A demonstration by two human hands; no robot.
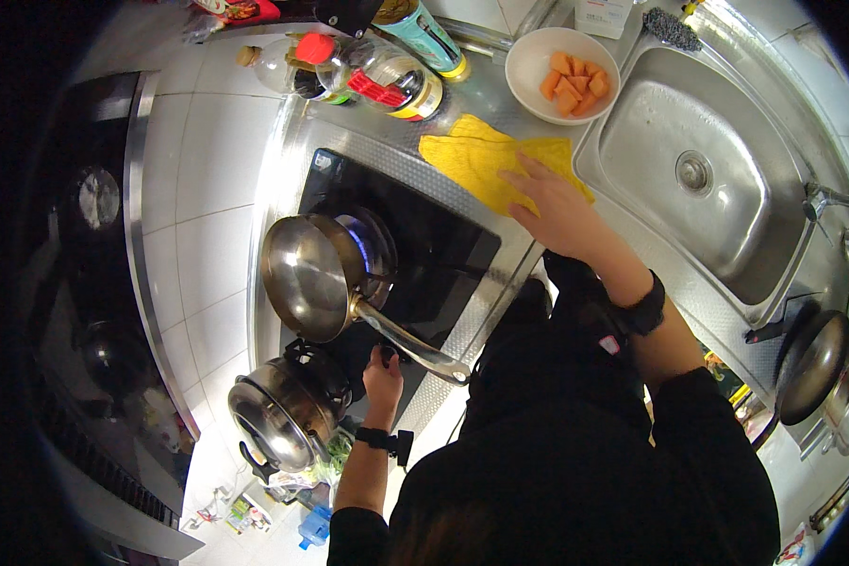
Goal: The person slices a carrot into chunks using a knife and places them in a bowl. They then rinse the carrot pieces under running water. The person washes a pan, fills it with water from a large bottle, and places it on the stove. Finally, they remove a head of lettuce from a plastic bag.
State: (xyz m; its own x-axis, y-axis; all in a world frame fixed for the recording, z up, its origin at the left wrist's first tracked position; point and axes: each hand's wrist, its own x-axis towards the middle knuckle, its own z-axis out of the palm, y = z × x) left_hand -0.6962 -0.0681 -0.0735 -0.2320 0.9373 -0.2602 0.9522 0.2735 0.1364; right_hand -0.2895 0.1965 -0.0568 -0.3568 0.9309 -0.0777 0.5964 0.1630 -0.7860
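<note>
My left hand (383, 378) has its fingers closed on a dark control knob (388, 352) at the front of the black gas stove (439, 262). Above that knob reaches the long metal handle of an empty-looking steel pan (308, 277). Blue flame (357, 244) burns on the burner beside the pan. My right hand (555, 209) lies over the edge of a yellow cloth (488, 166) on the steel counter, fingers apart; it does not grip the cloth. A white bowl (527, 74) with chunks of orange food (573, 85) stands beyond the cloth.
A lidded steel pot (283, 417) stands on the stove's other side. Sauce bottles (389, 78) and a teal container (424, 39) line the back left of the counter. The steel sink (679, 141) with its faucet (828, 201) is at right, near a dark frying pan (813, 368).
</note>
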